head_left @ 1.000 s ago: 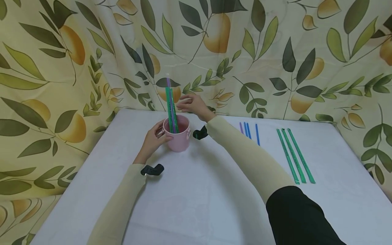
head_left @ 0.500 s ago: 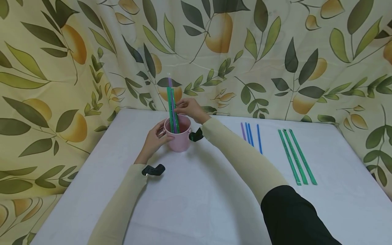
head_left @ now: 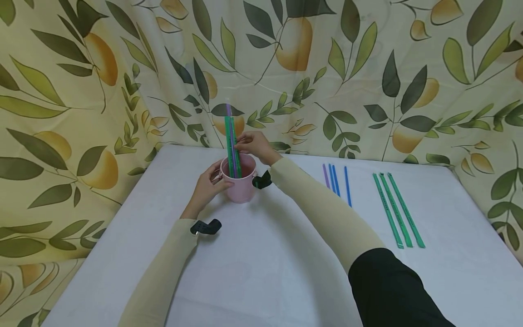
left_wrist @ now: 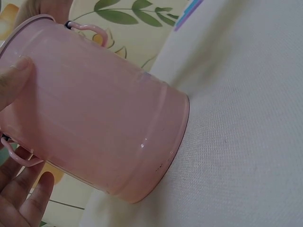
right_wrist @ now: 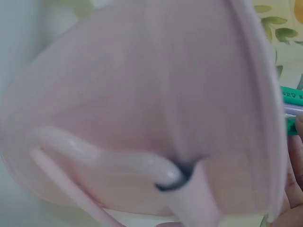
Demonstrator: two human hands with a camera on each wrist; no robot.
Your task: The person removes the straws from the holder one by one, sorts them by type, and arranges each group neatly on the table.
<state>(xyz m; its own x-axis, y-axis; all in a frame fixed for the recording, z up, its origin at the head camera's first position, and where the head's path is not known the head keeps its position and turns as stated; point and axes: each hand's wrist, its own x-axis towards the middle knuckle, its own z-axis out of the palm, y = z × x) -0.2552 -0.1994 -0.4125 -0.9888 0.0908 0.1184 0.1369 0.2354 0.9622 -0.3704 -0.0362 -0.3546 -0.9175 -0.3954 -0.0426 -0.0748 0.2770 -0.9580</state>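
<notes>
A small pink bucket [head_left: 242, 190] with side handles stands upright on the white table. My left hand [head_left: 206, 186] grips its left side near the rim; in the left wrist view the thumb [left_wrist: 18, 75] lies on the wall. Several straws, green-wrapped ones [head_left: 228, 136] and a taller purple one [head_left: 229, 110], stand in the bucket and rise well above the rim. Over its right edge, my right hand [head_left: 257, 146] pinches the straws between thumb and fingers. In the right wrist view the bucket hides most of that hand, its fingers beside the green wrapper [right_wrist: 293, 96]. The straws' lower ends are hidden inside.
Right of the bucket lie several blue straws [head_left: 333, 179] and a purple one [head_left: 326, 175], partly behind the right sleeve. Farther right are three green-wrapped straws [head_left: 394, 211] side by side. A leaf-patterned cloth [head_left: 302, 91] hangs behind the table's back edge.
My right hand has come slightly down and left to the standing straws and now pinches them. The left hand keeps its grip on the bucket, which stays in place.
</notes>
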